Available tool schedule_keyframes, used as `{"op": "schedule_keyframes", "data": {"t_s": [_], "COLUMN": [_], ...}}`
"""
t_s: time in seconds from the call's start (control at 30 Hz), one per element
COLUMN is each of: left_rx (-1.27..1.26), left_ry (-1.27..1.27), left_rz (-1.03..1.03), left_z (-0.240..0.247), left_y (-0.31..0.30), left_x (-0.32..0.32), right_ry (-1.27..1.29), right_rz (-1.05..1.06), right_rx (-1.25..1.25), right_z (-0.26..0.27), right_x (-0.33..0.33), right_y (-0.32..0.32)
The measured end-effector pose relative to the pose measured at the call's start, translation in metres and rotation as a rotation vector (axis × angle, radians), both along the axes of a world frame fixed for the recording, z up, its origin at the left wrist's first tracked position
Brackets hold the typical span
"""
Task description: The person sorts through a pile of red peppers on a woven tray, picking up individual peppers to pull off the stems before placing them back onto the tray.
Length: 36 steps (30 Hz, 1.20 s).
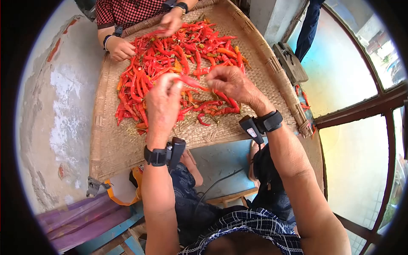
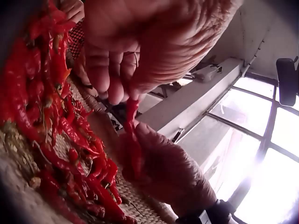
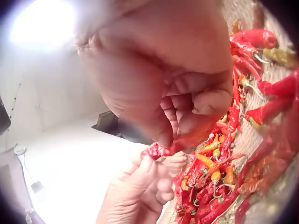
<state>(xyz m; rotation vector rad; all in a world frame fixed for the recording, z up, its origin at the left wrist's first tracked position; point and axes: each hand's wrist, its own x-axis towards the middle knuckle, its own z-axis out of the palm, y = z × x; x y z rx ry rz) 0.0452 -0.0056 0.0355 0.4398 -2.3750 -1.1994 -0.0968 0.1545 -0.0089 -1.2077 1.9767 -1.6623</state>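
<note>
A red chili pepper [image 1: 193,82] stretches between the two hands, above a heap of chilies [image 1: 170,55] on a woven tray [image 1: 114,148]. My left hand [image 1: 163,100] pinches one end between thumb and fingers. On the other side, my right hand [image 1: 236,87] has its thumb and fingertips on the pepper's opposite end. The left wrist view shows the wrinkled red pepper [image 2: 131,121] running from the left fingertips down into the right hand [image 2: 173,168]. Seen from the right wrist, the pepper [image 3: 163,150] passes under the curled right fingers, partly hidden.
Across the tray sits another person, whose hands [image 1: 121,49] are at the heap's far edge. A wooden stool [image 1: 291,63] stands right of the tray, near the window [image 1: 355,144]. A peeling wall [image 1: 63,106] rises at left. A black cable [image 1: 216,187] hangs below.
</note>
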Motion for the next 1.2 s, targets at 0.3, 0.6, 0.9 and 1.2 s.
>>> {"op": "schedule_keyframes", "data": {"t_s": [0.3,0.6,0.9,1.2], "left_rx": [-0.708,-0.201,-0.188,-0.755], "left_ry": [0.218,0.19,0.0,0.102], "left_rz": [0.435,0.008,-0.094,0.612], "left_z": [-0.002,-0.012,-0.004,0.004], "left_y": [-0.038,-0.007,0.003,-0.049], "left_x": [0.003,-0.009,-0.002,0.011], "right_ry": [0.735,0.891,0.702,0.706], "right_rz": [-0.278,-0.253,-0.115,-0.41], "right_rx": [0.53,0.29,0.136,0.622], "right_z": [-0.008,0.008,0.011,0.002], "right_x": [-0.031,0.004,0.029,-0.096], "right_y": [-0.048,-0.03,-0.011,-0.023]}}
